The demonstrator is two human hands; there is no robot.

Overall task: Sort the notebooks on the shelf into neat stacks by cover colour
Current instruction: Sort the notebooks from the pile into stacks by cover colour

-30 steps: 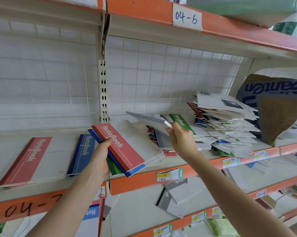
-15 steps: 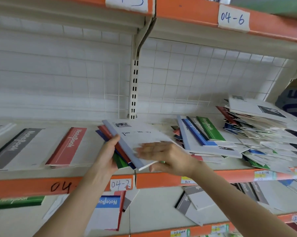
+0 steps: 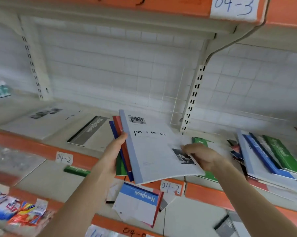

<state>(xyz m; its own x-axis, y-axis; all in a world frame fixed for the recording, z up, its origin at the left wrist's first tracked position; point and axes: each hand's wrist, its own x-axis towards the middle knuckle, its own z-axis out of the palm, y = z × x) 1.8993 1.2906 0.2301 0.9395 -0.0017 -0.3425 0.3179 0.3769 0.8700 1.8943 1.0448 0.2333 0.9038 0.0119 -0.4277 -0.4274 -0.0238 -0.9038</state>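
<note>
Gripping four notebooks in my left hand over the shelf's near edge: one white, one red, one blue, one green. My right hand pinches the white notebook.

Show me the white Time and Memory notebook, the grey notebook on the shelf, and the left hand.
white notebook [image 3: 154, 151], head view, middle of its cover.
grey notebook [image 3: 90, 130], head view, its grey band.
left hand [image 3: 112, 151], head view, middle of the hand.
</note>
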